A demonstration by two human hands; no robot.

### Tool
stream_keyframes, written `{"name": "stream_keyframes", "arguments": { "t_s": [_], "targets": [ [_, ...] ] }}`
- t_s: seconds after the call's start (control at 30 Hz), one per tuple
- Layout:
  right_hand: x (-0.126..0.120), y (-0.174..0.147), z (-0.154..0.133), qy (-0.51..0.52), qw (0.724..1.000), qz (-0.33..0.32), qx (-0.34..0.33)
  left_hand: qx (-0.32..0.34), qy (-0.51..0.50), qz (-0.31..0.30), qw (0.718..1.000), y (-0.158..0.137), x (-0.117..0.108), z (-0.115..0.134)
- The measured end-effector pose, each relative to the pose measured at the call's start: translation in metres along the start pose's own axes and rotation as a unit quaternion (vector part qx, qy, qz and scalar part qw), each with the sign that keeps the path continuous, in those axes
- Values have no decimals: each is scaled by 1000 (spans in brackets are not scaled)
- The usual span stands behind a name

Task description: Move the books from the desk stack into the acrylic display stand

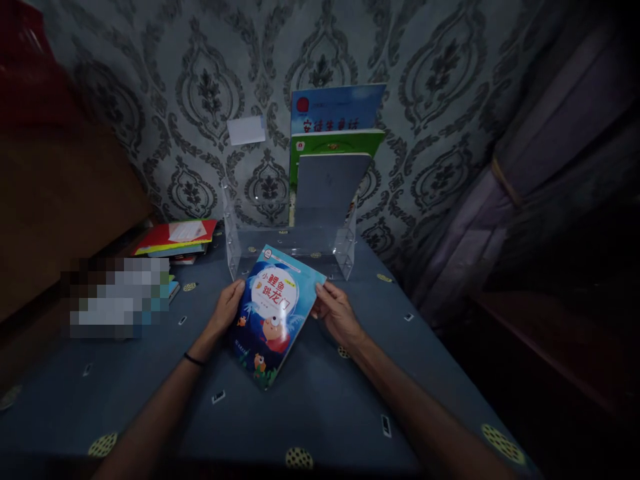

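Note:
A blue picture book with a cartoon fish and red lettering on its cover is held tilted above the table. My left hand grips its left edge, and my right hand pinches its upper right edge with the thumb on the cover. Just behind it stands a clear acrylic book rack. In the right part of that rack, several books stand upright: a blue one, a green one and one with a plain grey face in front.
On the left of the table lie a stack of books with a red one on top and a second, blurred-out pile. A white card is on the patterned wall behind. A tied curtain hangs at the right.

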State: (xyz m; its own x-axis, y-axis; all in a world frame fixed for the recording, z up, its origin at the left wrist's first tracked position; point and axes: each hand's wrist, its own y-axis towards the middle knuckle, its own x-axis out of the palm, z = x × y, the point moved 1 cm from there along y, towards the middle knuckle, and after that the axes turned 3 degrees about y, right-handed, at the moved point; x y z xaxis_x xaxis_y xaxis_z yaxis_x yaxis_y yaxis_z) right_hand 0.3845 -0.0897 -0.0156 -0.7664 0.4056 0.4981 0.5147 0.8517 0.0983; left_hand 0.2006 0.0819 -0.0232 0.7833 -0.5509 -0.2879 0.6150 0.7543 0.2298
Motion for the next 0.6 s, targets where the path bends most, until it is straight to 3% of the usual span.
{"name": "stream_keyframes", "arguments": {
  "t_s": [0.33,0.6],
  "targets": [
    [-3,2,7,-28,999,-23,14,-23,-21,27,999,-1,2,-6],
    [4,-7,24,-199,964,-174,27,4,-15,130,991,-6,1,3]
  ]
}}
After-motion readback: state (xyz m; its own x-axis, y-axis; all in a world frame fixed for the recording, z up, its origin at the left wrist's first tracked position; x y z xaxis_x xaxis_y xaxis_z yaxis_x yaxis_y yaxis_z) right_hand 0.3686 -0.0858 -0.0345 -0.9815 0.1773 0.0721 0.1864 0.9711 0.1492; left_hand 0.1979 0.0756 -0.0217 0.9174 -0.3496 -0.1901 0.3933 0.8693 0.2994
